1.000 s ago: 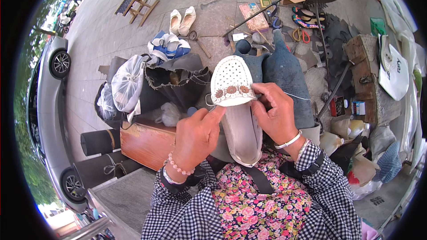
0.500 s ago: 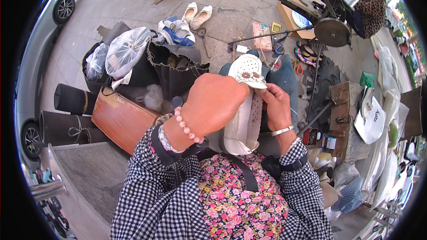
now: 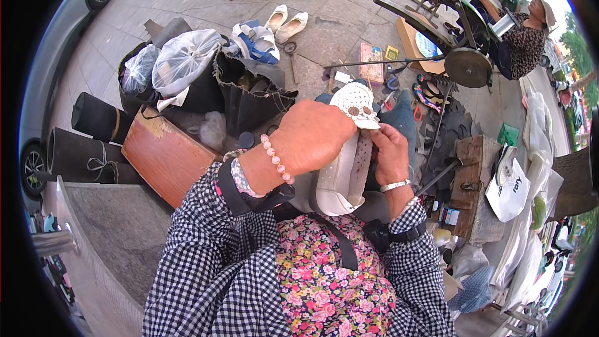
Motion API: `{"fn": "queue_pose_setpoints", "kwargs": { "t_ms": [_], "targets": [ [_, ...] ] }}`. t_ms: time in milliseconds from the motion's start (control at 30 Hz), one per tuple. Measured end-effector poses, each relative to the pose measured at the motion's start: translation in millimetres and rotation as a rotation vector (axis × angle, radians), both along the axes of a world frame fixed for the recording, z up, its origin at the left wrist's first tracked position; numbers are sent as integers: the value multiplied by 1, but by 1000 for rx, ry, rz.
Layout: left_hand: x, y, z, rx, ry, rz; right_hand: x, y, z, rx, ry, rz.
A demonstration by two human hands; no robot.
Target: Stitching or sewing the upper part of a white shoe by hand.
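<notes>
A white shoe [image 3: 340, 181] with a punched-hole pattern and brown flower trim rests across my lap, its toe pointing away and its heel close to my apron. My left hand [image 3: 309, 134] is curled into a fist against the left side of the shoe, just below the toe part. The back of that hand hides its fingertips and whatever they hold. With thumb and fingers my right hand [image 3: 392, 153] pinches the edge of the shoe's upper on the right side. Dark blue cloth lies beneath the toe.
Left stand black bags with plastic-wrapped bundles [image 3: 187, 62], dark rolls [image 3: 78, 156] and a reddish wooden board [image 3: 171, 159]. Ahead lie a white pair of shoes [image 3: 287, 23] and small tools. A hand-cranked machine [image 3: 468, 65] stands ahead right, a person beyond; a wooden box [image 3: 477, 187] is right.
The view has shifted slightly, so the surroundings sit a little differently. Both hands keep their places on the shoe, with the left fist a little lower and nearer the right hand.
</notes>
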State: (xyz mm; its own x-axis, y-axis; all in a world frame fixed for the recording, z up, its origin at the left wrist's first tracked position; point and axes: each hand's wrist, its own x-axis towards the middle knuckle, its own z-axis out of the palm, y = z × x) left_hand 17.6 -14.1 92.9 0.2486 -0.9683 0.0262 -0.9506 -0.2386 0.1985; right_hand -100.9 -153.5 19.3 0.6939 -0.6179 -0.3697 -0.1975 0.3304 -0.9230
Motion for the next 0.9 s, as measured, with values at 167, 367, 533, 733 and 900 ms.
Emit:
{"fn": "queue_pose_setpoints", "kwargs": {
  "t_ms": [167, 367, 533, 733, 900],
  "targets": [
    [-1, 2, 1, -2, 20, -7, 0, 2, -1, 64, -52, -20],
    [-1, 4, -3, -48, 53, 0, -2, 1, -1, 68, -54, 0],
    [-1, 2, -5, -43, 51, -2, -3, -1, -3, 73, -57, -13],
    [-2, 5, -4, -46, 44, 11, -1, 3, -2, 75, -63, -14],
    [-2, 5, -11, -80, 60, 3, -3, 3, -5, 64, -71, -22]
  ]
}}
